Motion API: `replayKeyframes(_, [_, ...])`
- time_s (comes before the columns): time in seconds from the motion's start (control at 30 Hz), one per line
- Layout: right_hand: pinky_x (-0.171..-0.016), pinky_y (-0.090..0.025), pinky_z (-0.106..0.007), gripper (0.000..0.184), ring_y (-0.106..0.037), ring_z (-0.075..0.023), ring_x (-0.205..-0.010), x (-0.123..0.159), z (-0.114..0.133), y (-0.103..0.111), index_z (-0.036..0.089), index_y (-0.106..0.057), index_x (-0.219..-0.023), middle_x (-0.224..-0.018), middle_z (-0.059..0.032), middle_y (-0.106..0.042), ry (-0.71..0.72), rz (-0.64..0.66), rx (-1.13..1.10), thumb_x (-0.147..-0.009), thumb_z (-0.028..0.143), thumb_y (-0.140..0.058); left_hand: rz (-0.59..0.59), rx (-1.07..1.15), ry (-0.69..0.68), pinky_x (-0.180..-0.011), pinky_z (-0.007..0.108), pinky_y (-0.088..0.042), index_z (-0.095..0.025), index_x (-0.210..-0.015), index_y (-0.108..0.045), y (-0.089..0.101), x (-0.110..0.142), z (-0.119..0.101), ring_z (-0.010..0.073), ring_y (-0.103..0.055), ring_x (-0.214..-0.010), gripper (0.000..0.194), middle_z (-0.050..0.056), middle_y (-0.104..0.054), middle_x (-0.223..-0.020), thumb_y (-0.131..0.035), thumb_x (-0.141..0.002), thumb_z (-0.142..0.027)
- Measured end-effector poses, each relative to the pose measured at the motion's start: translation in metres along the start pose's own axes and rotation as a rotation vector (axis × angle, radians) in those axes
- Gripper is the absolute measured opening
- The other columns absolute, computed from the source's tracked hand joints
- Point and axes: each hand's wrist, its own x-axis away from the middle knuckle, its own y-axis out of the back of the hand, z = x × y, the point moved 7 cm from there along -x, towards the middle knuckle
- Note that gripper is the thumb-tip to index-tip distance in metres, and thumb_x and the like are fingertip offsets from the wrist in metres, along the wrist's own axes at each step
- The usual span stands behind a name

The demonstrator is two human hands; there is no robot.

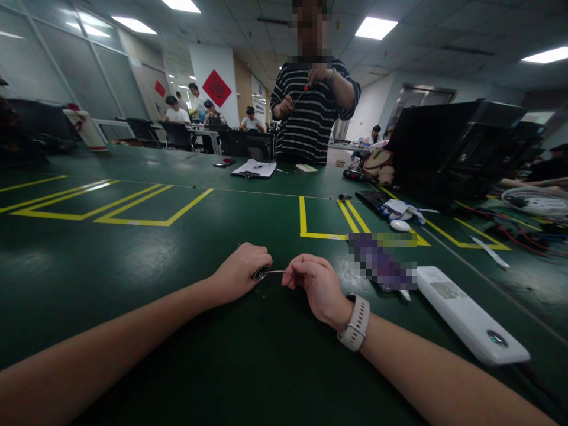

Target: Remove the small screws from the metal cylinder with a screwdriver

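Note:
My left hand point(239, 273) rests on the green table point(133, 284), fingers curled round a small dark round part point(260, 273). My right hand point(310, 283), with a white watch on its wrist, pinches a thin metal rod point(276, 271) whose tip meets that round part. Two or three tiny dark bits point(261, 293) lie on the table just below the hands.
A white slab-shaped device point(470, 322) lies to the right. A person in a striped shirt point(313, 112) stands across the table holding a red-tipped tool. Papers point(254, 168), a phone point(224, 162), black monitors point(448, 148) and cables point(523, 231) sit farther off. Yellow tape point(310, 235) marks the table.

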Motion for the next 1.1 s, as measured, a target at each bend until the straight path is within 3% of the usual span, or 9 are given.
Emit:
replayKeyframes(0.53, [-0.045,-0.029,-0.024,0.017,-0.041,-0.0103,-0.044,0.001,0.004,0.011,0.017,-0.055,-0.05,-0.041,0.0038,-0.047,0.052,-0.127,0.111,-0.065,0.016,-0.046,0.029,-0.005,0.05,-0.068,0.03,-0.035,-0.016,-0.072,-0.051,-0.001,0.0,0.003,0.0169,-0.052,-0.071,0.015,0.001,-0.054,-0.072,-0.042,-0.073,-0.004])
replayKeyframes(0.7, [-0.042,-0.025,-0.023,0.018,-0.036,-0.0087,-0.041,0.0,0.005,0.013,0.017,-0.051,-0.048,-0.041,0.0051,-0.043,0.065,-0.154,0.064,-0.066,0.018,-0.047,-0.051,0.047,0.148,-0.069,0.031,-0.037,-0.016,-0.074,-0.052,0.002,0.001,0.013,0.0164,-0.053,-0.069,0.007,0.001,-0.056,-0.073,-0.049,-0.08,-0.017])
replayKeyframes(0.8, [-0.042,-0.022,-0.023,0.021,-0.033,-0.0077,-0.039,-0.002,0.006,0.014,0.018,-0.048,-0.047,-0.04,0.0061,-0.04,0.057,-0.163,0.013,-0.068,0.022,-0.05,-0.126,0.026,0.196,-0.068,0.031,-0.037,-0.017,-0.075,-0.053,0.006,0.002,0.019,0.0171,-0.052,-0.071,0.012,0.001,-0.055,-0.075,-0.053,-0.081,-0.027])
replayKeyframes(1.0, [-0.04,-0.019,-0.021,0.04,-0.027,-0.0052,-0.034,-0.008,0.002,0.013,0.018,-0.044,-0.047,-0.036,0.0086,-0.033,-0.065,-0.071,-0.047,-0.077,0.041,-0.056,-0.221,-0.116,0.361,-0.065,0.032,-0.04,-0.018,-0.076,-0.056,0.024,0.005,0.028,0.0213,-0.051,-0.077,0.027,0.005,-0.052,-0.084,-0.058,-0.076,-0.045])
replayKeyframes(1.1, [-0.041,-0.027,-0.021,0.038,-0.04,-0.0069,-0.038,-0.009,0.001,0.008,0.015,-0.056,-0.056,-0.042,0.0042,-0.047,-0.155,0.047,-0.016,-0.078,0.045,-0.057,-0.232,-0.072,0.491,-0.059,0.03,-0.04,-0.019,-0.081,-0.056,0.029,0.009,0.038,0.0203,-0.054,-0.072,0.032,0.004,-0.054,-0.085,-0.055,-0.075,-0.051])
